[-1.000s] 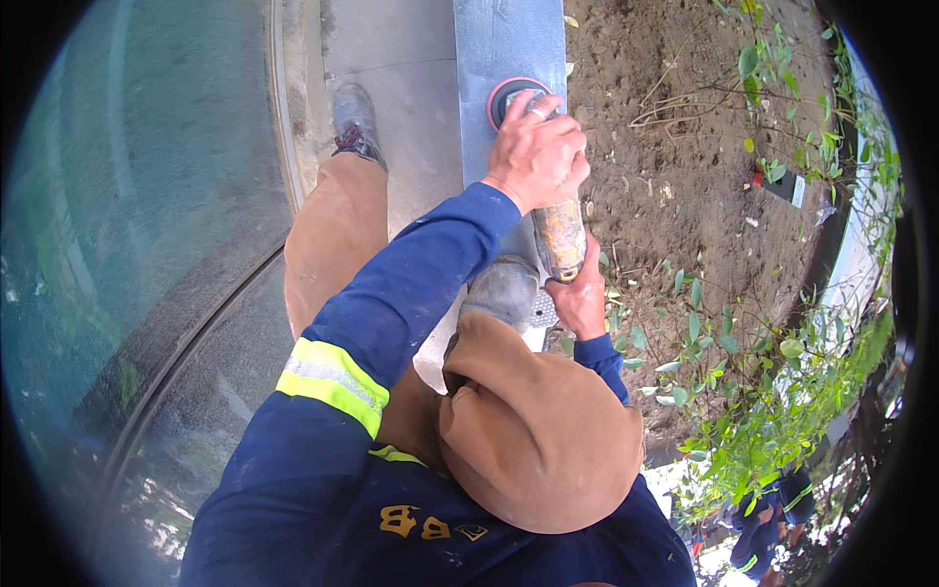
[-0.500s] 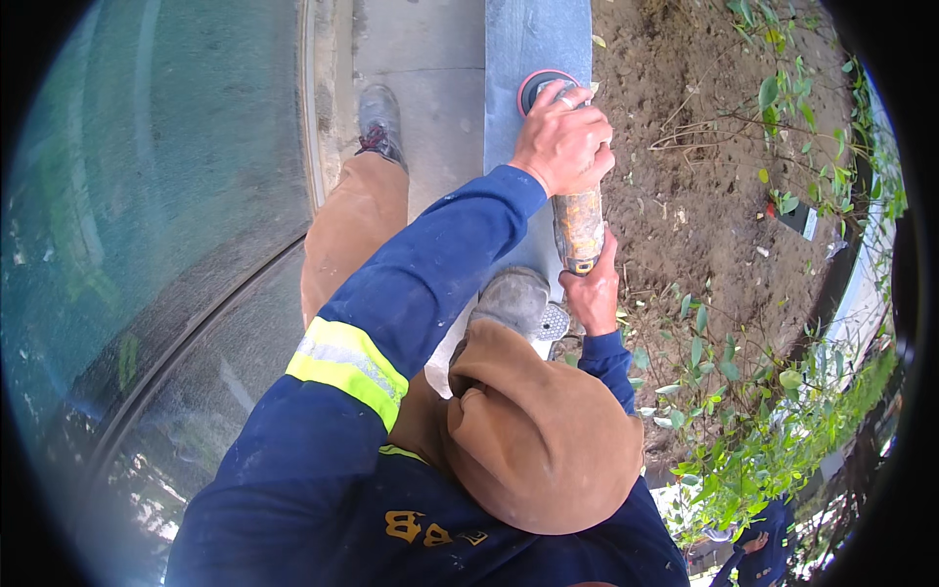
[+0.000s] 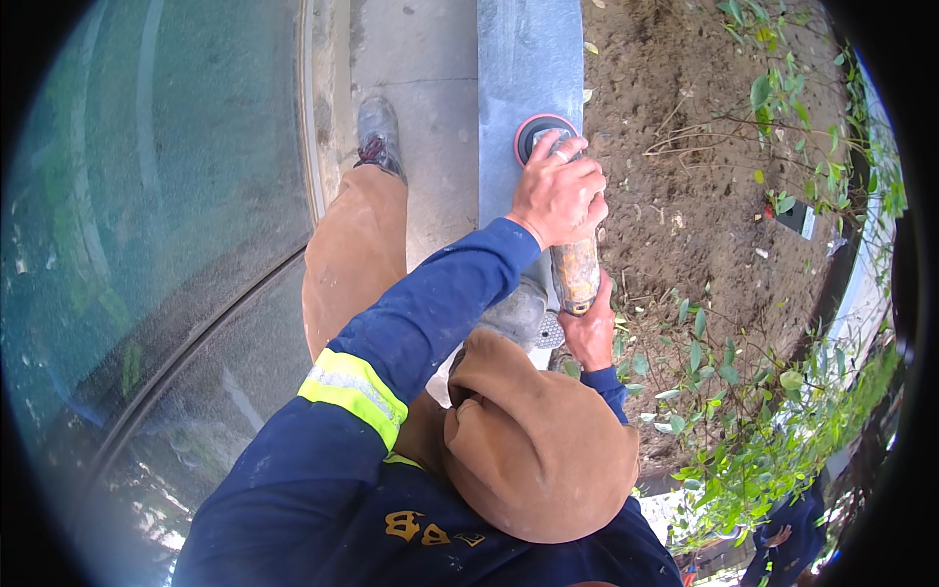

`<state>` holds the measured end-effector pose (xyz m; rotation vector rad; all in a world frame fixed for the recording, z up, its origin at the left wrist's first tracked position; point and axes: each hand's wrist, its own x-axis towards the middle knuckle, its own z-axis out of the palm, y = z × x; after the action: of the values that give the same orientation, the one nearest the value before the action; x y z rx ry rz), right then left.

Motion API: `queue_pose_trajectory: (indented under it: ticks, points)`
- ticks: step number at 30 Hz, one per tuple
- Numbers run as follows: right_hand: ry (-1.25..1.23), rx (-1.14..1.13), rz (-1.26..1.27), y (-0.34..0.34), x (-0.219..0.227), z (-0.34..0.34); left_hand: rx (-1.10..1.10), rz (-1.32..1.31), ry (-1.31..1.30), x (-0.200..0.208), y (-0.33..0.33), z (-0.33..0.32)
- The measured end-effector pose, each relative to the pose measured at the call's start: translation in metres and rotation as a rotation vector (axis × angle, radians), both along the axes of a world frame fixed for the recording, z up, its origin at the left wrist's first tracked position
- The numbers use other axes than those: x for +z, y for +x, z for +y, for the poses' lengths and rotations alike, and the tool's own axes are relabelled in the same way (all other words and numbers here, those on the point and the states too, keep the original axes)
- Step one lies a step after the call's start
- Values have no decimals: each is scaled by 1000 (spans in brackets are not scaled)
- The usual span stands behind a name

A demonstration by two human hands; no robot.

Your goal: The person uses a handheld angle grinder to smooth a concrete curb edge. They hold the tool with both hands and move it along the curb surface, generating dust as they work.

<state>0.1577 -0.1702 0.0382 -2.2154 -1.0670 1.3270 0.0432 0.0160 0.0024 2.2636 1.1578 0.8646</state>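
A handheld polisher [image 3: 575, 275] with a worn, dusty yellow-and-black body rests on the grey stone ledge [image 3: 516, 59]. Its round dark pad [image 3: 529, 133], rimmed in pink, lies flat against the ledge's top, close to the right edge. My left hand [image 3: 559, 196], with a ring on one finger, is closed over the tool's head. At the rear end of the body, my right hand [image 3: 591, 329] wraps round the grip, and some of its fingers are hidden beneath. A trigger cannot be made out.
My right boot [image 3: 518, 311] is on the ledge beside the tool; my left boot [image 3: 378, 127] stands on the concrete strip [image 3: 421, 117]. Glass panels [image 3: 186, 147] run along the left. Bare soil [image 3: 675, 196] and leafy shrubs [image 3: 724, 391] border the right. Another person [image 3: 787, 533] shows at lower right.
Both hands have drawn the polisher back toward me along the ledge, and its pad now sits nearer. My grip on it looks the same.
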Motion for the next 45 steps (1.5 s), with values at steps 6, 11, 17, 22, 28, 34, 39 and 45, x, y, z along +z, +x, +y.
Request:
queue_pose_trajectory:
  ticks: [6,11,17,22,28,34,39,45]
  points:
    - [80,-39,2,-2,-10,14,-22,-28,34,-5,7,23]
    - [104,-52,-18,3,-16,26,-64,-3,49,-4,15,40]
    - [98,-56,-13,9,-15,51,-41,26,58,-8,23,61]
    - [65,-62,-7,8,-13,70,-40,36,65,-9,21,80]
    - [130,-36,-19,6,-18,58,-66,49,26,-6,16,71]
    - [62,-52,0,0,-12,13,-78,16,1,-3,12,25]
    - [26,-52,18,-3,-7,-23,-53,-3,-26,1,6,-12]
    - [-83,-64,39,-9,-1,-27,-72,6,-42,5,-2,-16]
